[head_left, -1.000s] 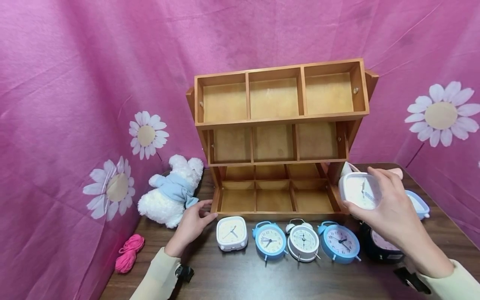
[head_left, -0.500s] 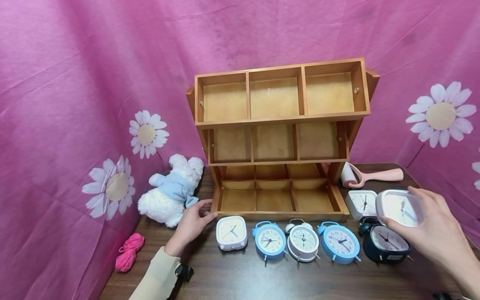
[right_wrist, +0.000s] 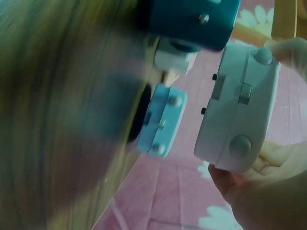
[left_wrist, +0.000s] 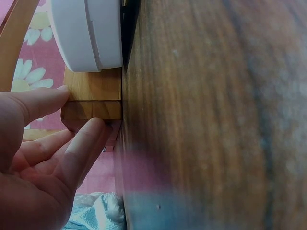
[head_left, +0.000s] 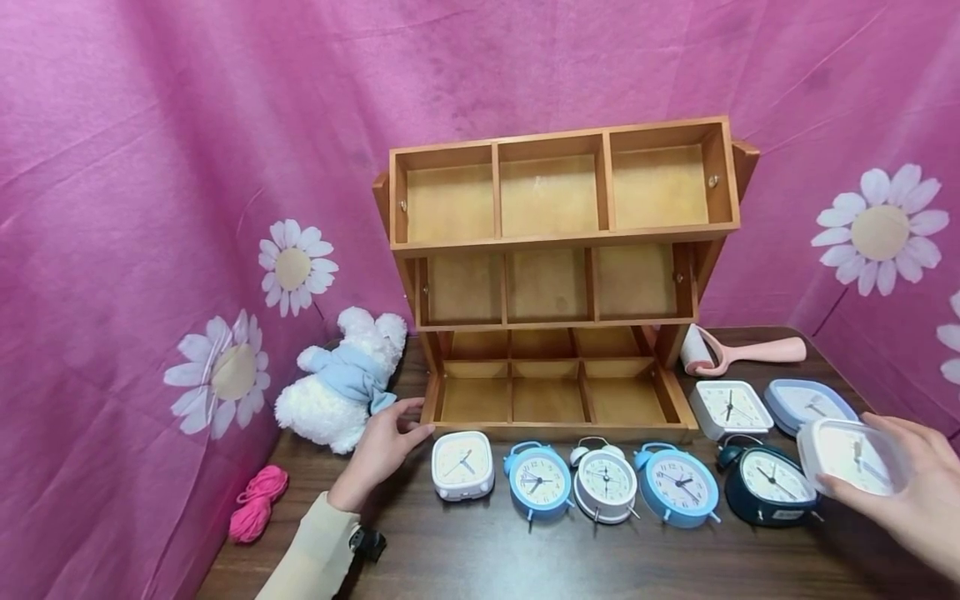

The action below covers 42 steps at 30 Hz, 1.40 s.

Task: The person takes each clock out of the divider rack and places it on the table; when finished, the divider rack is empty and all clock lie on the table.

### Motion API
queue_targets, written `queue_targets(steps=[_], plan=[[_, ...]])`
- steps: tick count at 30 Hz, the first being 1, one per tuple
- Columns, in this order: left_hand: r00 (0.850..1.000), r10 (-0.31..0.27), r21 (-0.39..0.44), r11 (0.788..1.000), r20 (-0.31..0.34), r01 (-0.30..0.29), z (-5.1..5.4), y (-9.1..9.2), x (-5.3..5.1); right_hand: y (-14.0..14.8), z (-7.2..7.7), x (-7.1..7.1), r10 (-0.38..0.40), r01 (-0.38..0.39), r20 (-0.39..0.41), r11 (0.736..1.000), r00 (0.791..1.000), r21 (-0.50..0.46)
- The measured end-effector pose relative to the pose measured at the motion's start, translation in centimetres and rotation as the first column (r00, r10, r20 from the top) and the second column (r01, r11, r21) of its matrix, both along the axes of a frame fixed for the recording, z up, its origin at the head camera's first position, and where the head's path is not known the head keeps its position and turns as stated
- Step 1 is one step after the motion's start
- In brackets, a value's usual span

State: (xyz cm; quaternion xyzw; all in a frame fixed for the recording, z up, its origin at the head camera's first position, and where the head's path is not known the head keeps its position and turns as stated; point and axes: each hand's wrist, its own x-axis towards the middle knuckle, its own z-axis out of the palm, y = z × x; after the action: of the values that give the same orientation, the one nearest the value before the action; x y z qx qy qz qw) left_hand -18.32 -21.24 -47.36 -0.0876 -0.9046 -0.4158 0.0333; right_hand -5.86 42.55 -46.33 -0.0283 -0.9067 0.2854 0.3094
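My right hand (head_left: 911,483) grips a white rounded-square alarm clock (head_left: 840,454) by its sides, above the table at the far right. In the right wrist view the clock's knobbed underside (right_wrist: 235,112) shows, lifted off the tabletop. A dark teal alarm clock (head_left: 772,492) stands just left of it, and a light blue rounded-square clock (head_left: 802,398) is behind. My left hand (head_left: 381,450) pinches the lower left front corner of a tiered wooden shelf (head_left: 562,433), thumb on the front and fingers at the side, as the left wrist view shows.
A white square clock (head_left: 462,467), a blue clock (head_left: 538,485), a white twin-bell clock (head_left: 607,483) and another blue clock (head_left: 681,487) line the shelf's front. Another white clock (head_left: 731,410) and a pink lint roller (head_left: 765,350) lie right; a plush toy (head_left: 337,383) and pink yarn (head_left: 258,504) left.
My right hand has carried the white clock from beside the shelf toward the right and nearer to me, uncovering the lint roller and the clocks behind. The left hand has stayed at the shelf corner.
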Motion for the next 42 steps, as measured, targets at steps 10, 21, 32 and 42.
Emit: queue_targets(steps=[10,21,32,42], plan=[[0.999,0.015,-0.042,0.999,0.028,-0.013,-1.8,-0.7,-1.2,1.8,-2.1,0.5,0.063,-0.079,-0.142,0.990,0.988,-0.115],[1.000,0.009,-0.030,1.000,0.009,-0.009,0.5,0.2,0.1,2.7,-2.9,0.7,0.080,-0.079,-0.023,0.997,0.997,0.022],[1.000,0.014,-0.033,0.999,0.010,-0.014,0.3,0.2,0.0,2.6,-3.3,0.9,0.079,-0.083,0.071,0.995,0.994,0.057],[1.000,-0.008,-0.027,1.000,-0.006,0.008,-0.9,-0.5,-0.7,3.2,-4.1,1.0,0.062,-0.070,0.119,0.995,0.991,0.068]])
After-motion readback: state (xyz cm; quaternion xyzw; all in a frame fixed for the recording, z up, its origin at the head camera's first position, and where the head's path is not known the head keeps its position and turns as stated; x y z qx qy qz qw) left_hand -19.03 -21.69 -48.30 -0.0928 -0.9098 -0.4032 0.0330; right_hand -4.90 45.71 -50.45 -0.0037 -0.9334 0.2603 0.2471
